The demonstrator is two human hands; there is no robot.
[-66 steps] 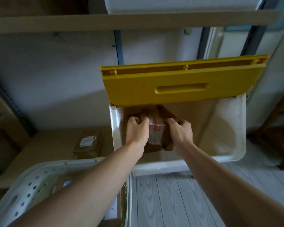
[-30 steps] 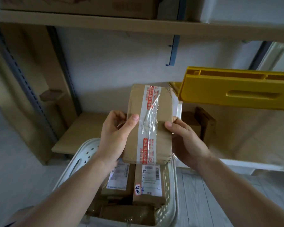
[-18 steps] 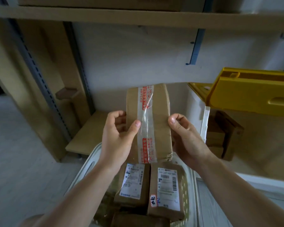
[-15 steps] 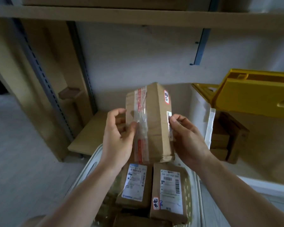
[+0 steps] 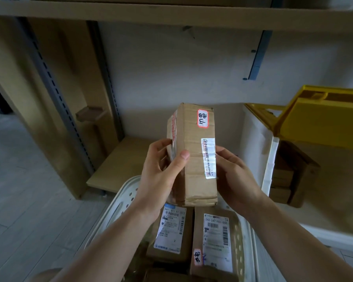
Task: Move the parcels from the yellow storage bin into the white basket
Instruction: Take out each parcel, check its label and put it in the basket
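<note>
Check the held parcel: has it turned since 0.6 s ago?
Yes. The parcel has rotated about its long axis: its red-printed tape now faces left and a labelled side faces the camera, above the white basket. Both hands hold it.

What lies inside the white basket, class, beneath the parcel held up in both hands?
In the white basket, two brown parcels lie label-up: the left parcel and the right parcel. The held parcel and forearms hide what lies deeper.
</note>
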